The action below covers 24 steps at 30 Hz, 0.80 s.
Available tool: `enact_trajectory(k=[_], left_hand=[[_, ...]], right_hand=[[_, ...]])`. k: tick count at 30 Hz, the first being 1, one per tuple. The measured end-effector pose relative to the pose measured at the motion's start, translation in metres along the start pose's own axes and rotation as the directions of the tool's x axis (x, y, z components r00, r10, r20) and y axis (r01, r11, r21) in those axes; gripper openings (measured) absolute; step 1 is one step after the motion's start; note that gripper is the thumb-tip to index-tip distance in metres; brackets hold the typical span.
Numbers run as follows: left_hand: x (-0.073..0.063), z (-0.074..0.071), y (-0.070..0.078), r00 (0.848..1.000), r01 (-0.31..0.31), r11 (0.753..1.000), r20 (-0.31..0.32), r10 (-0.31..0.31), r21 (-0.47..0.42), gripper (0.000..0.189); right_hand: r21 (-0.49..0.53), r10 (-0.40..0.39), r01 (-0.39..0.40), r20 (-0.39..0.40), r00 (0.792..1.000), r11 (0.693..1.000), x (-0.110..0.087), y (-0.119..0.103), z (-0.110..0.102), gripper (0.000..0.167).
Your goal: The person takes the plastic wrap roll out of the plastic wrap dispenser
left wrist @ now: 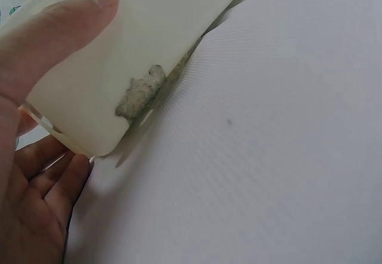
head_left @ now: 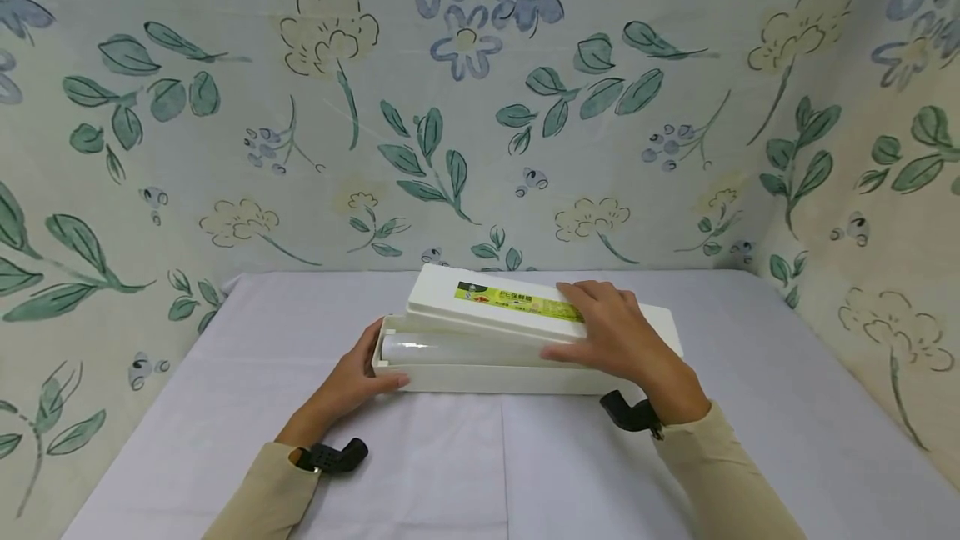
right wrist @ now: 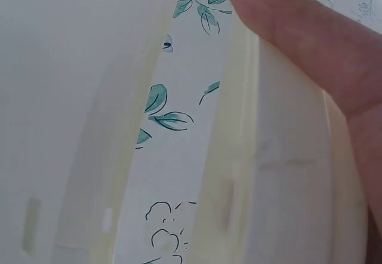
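A long white cling film box (head_left: 480, 380) lies across the table, with a white roll of film (head_left: 450, 348) showing inside its left part. Its lid (head_left: 431, 290) sits raised and askew above the box, bearing a yellow-green label (head_left: 487, 298). My right hand (head_left: 615, 338) grips the lid right of its middle, thumb on the near edge and fingers over the top. The left end of the box is held by my left hand (head_left: 356, 377), thumb on the front wall. A grey rough patch (left wrist: 141, 94) marks that wall in the left wrist view.
White cloth (head_left: 420, 465) covers the table. Floral fabric (head_left: 480, 148) hangs behind it and along both sides. Each wrist wears a black strap with a curved mount (head_left: 341, 457).
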<state>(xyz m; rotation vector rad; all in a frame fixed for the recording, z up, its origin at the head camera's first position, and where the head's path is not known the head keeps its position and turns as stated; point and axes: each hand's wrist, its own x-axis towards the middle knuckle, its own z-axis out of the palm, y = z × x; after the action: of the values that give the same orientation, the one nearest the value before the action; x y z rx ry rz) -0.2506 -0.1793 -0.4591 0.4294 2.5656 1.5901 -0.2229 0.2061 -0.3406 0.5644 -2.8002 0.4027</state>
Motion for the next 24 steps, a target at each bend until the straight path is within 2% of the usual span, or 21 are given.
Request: enact_trajectory(k=[14,24], left_hand=[[-0.001,-0.001,-0.001,1.000,-0.009,1.000,-0.001,0.009,-0.003,0.103],[-0.001,0.000,0.000,1.000,-0.008,1.000,0.005,0.008,-0.029,0.103]], right_hand=[[-0.023,0.028,-0.029,-0.057,0.998,0.999,-0.009,0.010,-0.008,0.095],[-0.048,0.058,-0.060,-0.056,0.997,0.997,-0.017,0.022,-0.016,0.094]])
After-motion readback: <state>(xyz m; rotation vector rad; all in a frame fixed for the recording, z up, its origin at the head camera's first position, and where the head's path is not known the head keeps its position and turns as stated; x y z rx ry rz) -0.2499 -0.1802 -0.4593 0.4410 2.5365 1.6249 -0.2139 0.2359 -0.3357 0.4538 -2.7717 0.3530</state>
